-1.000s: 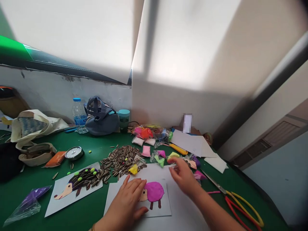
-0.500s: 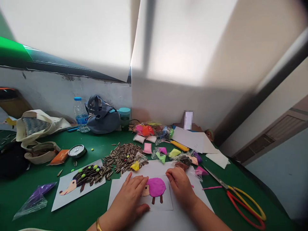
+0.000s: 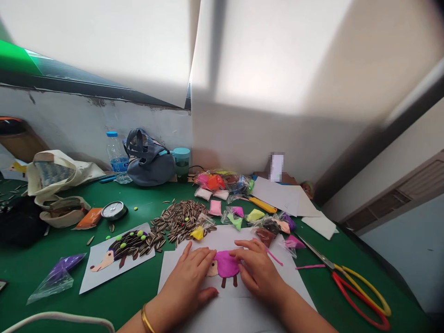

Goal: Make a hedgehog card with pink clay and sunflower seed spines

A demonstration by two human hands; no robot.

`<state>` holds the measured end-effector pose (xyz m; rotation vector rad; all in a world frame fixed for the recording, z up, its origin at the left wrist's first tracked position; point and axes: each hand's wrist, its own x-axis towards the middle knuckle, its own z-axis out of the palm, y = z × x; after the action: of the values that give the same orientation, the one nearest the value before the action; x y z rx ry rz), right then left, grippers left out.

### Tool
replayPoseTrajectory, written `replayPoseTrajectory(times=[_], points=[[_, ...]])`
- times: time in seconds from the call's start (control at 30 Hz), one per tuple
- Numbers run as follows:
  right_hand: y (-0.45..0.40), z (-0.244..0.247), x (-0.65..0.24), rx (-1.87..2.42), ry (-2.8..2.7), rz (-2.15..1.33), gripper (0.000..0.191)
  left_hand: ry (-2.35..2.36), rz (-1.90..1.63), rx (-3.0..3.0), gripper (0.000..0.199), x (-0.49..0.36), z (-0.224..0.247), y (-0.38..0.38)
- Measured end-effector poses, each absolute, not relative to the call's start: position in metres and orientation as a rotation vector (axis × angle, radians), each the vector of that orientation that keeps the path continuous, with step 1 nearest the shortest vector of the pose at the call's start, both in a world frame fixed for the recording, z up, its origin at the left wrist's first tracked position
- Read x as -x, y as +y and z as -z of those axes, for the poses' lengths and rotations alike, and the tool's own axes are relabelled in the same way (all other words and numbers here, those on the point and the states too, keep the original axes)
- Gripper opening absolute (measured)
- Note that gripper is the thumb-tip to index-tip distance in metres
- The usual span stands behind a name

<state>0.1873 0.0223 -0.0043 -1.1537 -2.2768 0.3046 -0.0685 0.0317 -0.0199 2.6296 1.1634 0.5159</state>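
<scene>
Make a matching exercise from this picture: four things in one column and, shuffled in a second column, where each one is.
Things
1. Gold bangle
2. Scissors with red and yellow handles
3. Magenta clay body
4. Plastic water bottle

Places
A. Beside a grey bag, by the wall
B. Around the left wrist
C. On the green table, right of the white paper sheet
D. Between the left hand and right hand

Pairs: 1-B, 2-C, 3-D, 4-A
</scene>
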Motion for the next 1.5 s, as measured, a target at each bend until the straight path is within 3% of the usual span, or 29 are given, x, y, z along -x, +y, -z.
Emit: replayPoseTrajectory(times=[0.4,1.17,1.5], points=[[0.019,0.003,-0.174,1.086,-2.44,-0.405,0.055,1.167,-0.462,-2.672,0.077,0.068,0.019,0.032],[0.021,0.01,-0.176,1.099,-2.566,-0.451,0.065,1.184,-0.41,-2.718,0.076,0.064,0.015,0.032],[0.021,0.01,-0.176,1.066,-2.48,-0.377,0.051,1.18,-0.408,-2.702,0.075,0.064,0.015,0.032]])
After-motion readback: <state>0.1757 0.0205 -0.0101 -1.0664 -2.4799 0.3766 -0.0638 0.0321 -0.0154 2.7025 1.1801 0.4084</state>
